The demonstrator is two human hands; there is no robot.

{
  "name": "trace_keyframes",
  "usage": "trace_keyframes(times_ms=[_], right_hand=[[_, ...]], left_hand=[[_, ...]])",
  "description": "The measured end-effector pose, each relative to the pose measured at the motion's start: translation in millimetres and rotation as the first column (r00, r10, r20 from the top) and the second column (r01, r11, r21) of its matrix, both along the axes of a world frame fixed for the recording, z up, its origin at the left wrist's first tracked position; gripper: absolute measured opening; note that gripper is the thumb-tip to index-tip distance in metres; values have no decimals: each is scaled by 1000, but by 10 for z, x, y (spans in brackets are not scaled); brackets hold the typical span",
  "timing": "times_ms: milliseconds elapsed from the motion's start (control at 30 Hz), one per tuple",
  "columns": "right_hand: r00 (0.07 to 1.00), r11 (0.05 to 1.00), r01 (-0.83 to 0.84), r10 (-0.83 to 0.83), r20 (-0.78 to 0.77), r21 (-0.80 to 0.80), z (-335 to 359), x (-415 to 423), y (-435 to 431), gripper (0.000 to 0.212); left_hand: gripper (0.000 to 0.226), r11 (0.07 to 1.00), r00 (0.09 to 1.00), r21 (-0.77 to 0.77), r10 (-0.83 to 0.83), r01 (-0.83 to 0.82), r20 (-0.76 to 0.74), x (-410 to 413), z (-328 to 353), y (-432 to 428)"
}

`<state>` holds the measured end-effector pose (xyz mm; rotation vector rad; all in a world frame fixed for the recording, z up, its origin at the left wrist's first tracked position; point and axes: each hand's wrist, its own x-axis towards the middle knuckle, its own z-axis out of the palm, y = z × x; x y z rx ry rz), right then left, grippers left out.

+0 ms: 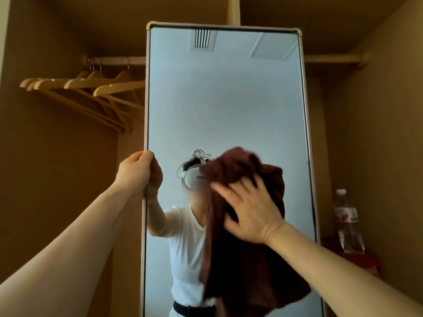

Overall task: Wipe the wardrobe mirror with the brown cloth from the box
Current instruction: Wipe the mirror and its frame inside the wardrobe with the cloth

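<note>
Mirror (224, 99) is gripped at its 9 o'clock edge by L hand (137, 170), fingers wrapped round the frame. Brown cloth (240, 259) is pressed to the glass at approx 5 o'clock of centre by R hand (249, 209), fingers spread, not clenched. Hangers (91, 88) are seen at 10 o'clock, bottle (348, 220) at 4.

a wardrobe rail (114, 60) carries pale wooden hangers (87, 84); at right a clear plastic bottle (348, 223) stands upright on a red surface (366, 261).
</note>
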<state>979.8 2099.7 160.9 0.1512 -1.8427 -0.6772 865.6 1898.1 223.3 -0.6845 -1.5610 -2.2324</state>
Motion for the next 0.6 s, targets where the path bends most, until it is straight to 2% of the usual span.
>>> trace_keyframes(times_ms=[67,133,300,367,433,533,567,600], right_hand=[[996,994,6,-16,91,108,-13,64,111,66],[995,994,48,-56,83,96,223,84,199,66],[986,956,111,-140,-94,-271,1047,224,335,72],[978,942,94,-148,-148,-321,1150,230,325,71],[973,934,73,-144,-181,-351,996,194,302,69],[984,937,48,-103,-142,-345,389,201,329,65],[989,948,58,-96,-108,-312,162,246,358,64],[993,960,79,-100,-64,-268,-30,299,392,63]], left_hand=[[29,999,999,-7,37,-37,-6,-19,-10,12],[29,999,999,-23,38,-38,2,-36,0,12],[29,996,998,-63,67,-68,-17,-11,-14,3],[31,987,992,-103,118,-123,-53,10,-3,0],[31,979,985,-114,161,-167,-58,36,3,14],[20,955,970,-171,235,-242,-64,119,-6,59],[21,923,953,-236,289,-303,-91,172,-22,70],[33,866,916,-299,372,-401,-151,236,-40,75]])
